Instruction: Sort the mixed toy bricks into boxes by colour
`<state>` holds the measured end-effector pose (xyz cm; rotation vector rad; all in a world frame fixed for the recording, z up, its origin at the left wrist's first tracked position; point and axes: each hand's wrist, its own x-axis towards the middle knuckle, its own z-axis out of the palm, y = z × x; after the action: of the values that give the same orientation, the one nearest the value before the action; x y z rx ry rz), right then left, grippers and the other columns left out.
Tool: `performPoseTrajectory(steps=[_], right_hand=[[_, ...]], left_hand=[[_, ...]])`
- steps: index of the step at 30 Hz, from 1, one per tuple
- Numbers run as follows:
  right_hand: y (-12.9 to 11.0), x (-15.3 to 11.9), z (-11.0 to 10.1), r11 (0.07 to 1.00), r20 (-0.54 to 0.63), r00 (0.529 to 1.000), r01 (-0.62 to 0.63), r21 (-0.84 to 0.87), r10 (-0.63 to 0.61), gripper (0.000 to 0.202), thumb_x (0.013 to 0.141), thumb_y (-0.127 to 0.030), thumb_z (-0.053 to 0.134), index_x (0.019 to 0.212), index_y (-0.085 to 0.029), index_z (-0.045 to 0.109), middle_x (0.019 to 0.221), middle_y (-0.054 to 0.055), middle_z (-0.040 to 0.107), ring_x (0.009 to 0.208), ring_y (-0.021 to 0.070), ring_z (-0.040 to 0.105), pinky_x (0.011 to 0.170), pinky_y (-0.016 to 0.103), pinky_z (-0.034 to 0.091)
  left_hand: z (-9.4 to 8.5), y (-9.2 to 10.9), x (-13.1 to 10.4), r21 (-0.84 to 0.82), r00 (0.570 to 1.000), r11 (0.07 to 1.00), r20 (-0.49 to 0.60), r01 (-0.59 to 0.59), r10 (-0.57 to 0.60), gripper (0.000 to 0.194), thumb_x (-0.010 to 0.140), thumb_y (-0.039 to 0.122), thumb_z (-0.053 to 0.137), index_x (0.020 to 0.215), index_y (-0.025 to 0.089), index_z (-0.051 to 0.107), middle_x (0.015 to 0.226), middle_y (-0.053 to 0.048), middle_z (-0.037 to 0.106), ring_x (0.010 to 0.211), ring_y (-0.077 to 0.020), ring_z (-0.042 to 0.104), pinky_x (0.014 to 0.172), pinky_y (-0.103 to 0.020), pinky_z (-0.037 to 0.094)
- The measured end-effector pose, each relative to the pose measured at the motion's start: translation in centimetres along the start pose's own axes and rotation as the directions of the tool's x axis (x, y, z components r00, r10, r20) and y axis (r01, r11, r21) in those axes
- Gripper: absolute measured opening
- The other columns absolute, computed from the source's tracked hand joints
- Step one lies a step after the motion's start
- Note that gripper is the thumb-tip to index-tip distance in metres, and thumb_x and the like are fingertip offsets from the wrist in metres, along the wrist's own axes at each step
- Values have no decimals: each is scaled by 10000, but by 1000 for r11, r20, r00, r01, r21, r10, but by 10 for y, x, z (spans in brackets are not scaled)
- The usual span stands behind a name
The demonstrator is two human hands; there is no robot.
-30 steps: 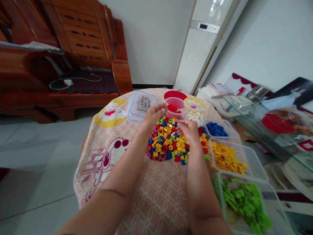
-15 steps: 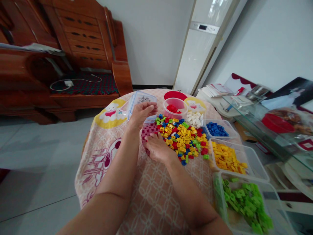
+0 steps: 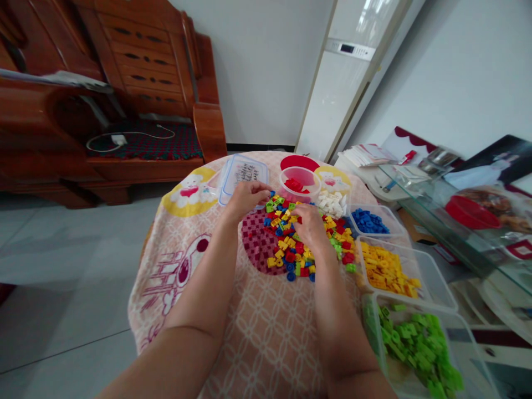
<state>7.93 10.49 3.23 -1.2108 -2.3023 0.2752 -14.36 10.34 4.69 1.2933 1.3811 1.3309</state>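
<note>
Fingers (image 3: pixel 261 195) of the left hand (image 3: pixel 241 200) are loosely curled, thumb close to the index, at the near edge of a clear blue-edged lid (image 3: pixel 235 180); whether a brick is gripped can't be told. Right hand (image 3: pixel 310 223) is set over the mixed brick pile (image 3: pixel 287 256), fingers partly bent and aimed left; grip can't be told either (tips are lost among the bricks). Pile is spread mid-table on the patterned tablecloth (image 3: pixel 266 327). Red bricks (image 3: pixel 294 186) are held in 1 round tub (image 3: pixel 306 176), white bricks (image 3: pixel 332 204) are heaped beside it. At right, 3 clear boxes (image 3: pixel 433 281) are lined up: blue bricks (image 3: pixel 369 220), yellow bricks (image 3: pixel 386 269), green bricks (image 3: pixel 419 339).
</note>
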Motion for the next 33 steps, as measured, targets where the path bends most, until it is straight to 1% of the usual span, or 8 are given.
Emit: performPoseTrajectory(steps=[3, 8, 15, 20, 24, 27, 30, 33], right_hand=[[11, -1, -13, 995, -87, 994, -61, 73, 68, 298, 774, -43, 582, 919, -190, 797, 1048, 104, 786, 1066, 277, 686, 1019, 400, 491], [11, -4, -30, 954, -108, 948, -296, 40, 299, 247, 869, -177, 602, 965, -225, 824, 927, 59, 813, 901, 242, 737, 839, 326, 524], [-11, -5, -28, 936, 163, 930, -300, -182, 330, 192, 908, -382, 702, 884, -240, 830, 881, 57, 812, 884, 226, 740, 736, 286, 473], [-16, -3, -12, 935, 192, 932, -257, -246, 307, 202, 861, -412, 770, 797, -223, 801, 914, 96, 805, 965, 265, 742, 771, 308, 491], [-6, -5, -12, 932, 197, 941, -311, 185, 275, 214, 816, -414, 758, 755, -210, 771, 674, 25, 732, 703, 209, 709, 645, 280, 495], [0, -7, -19, 721, 228, 929, -369, 587, 290, 303, 770, -453, 749, 890, -176, 774, 508, -38, 626, 460, 143, 578, 478, 237, 439], [6, -6, -26, 522, 155, 912, -349, 778, 379, 432, 696, -489, 789, 961, -149, 751, 508, -36, 642, 399, 119, 549, 393, 202, 403], [15, -3, -30, 387, -6, 816, -268, 882, 579, 419, 622, -449, 820, 900, -154, 717, 530, -27, 663, 407, 124, 590, 379, 191, 440]], left_hand=[[1, -3, 1, 312, 997, 950, 74, -34, 11, 243, 769, 268, 678, 936, 151, 812, 699, -20, 747, 698, -163, 690, 692, -242, 557], [2, -3, 1, 707, 984, 697, 179, -117, -17, 235, 760, 215, 656, 894, 171, 844, 715, -18, 767, 750, -180, 695, 706, -227, 507], [3, -6, 1, 770, 952, 624, 273, -131, -137, 184, 712, 191, 746, 865, 186, 847, 733, -9, 776, 702, -170, 690, 655, -229, 474], [8, -11, 1, 792, 949, 599, 268, -117, -168, 201, 671, 176, 806, 870, 176, 833, 753, -13, 779, 717, -169, 691, 636, -223, 460], [8, -15, 2, 779, 950, 617, 265, -109, -167, 224, 674, 151, 790, 896, 160, 821, 747, -12, 772, 715, -169, 692, 646, -224, 471], [6, -18, 3, 757, 946, 644, 277, -107, -169, 212, 675, 130, 775, 884, 152, 802, 716, -2, 755, 697, -161, 685, 625, -215, 463], [4, -20, 4, 733, 942, 671, 295, -116, -159, 214, 670, 118, 757, 879, 153, 792, 741, 4, 759, 701, -156, 686, 625, -210, 469], [3, -23, 6, 709, 931, 691, 333, -143, -149, 264, 637, 128, 776, 898, 163, 789, 790, 8, 771, 731, -161, 694, 644, -209, 486]])
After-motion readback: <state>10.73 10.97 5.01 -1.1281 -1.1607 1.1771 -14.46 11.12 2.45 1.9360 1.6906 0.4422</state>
